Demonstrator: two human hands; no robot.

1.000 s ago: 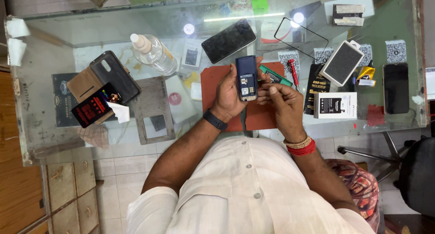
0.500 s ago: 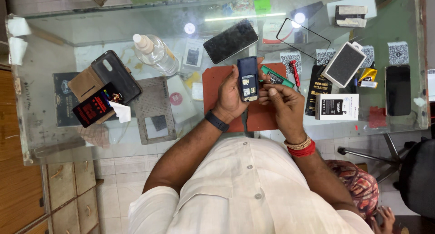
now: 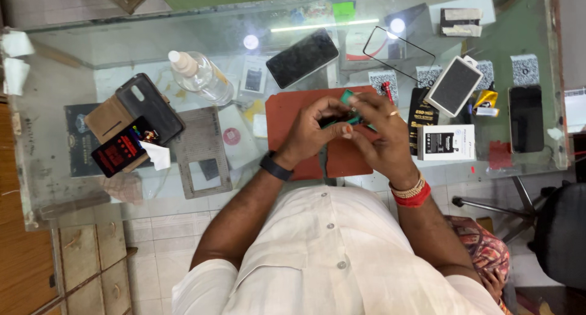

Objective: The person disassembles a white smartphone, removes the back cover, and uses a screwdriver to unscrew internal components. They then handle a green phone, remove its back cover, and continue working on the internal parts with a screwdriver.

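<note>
Over the red mat (image 3: 287, 110) at the middle of the glass table (image 3: 55, 83), both hands meet around a small dark device (image 3: 339, 115). The left hand (image 3: 311, 132) curls closed on its left end, thumb on top; the right hand (image 3: 378, 138) closes over its right end, and a green tool (image 3: 349, 97) pokes out far of the fingers. Little of the device shows between the fingers, so its long axis seems to run left to right, though this is hard to tell.

Left of the mat lies a clear bottle (image 3: 201, 77) on its side, its white cap pointing far-left; the contents cannot be made out. Further left, an open brown wallet case (image 3: 113, 116) holds a phone (image 3: 122, 153) with a lit red screen, and a black phone (image 3: 149, 107) lies against it.

Far of the mat rests a dark phone (image 3: 302, 57), tilted, with a thin black frame (image 3: 398, 51) to its right. Right of the hands sits a white box (image 3: 447, 142) with a dark printed panel, and far of it a white-edged grey pack (image 3: 453, 86), tilted. Square black-and-white code cards (image 3: 525, 69) lie under the glass at the right, beside a black phone (image 3: 526, 118). A green sticky note (image 3: 343, 11) sits at the far edge.
</note>
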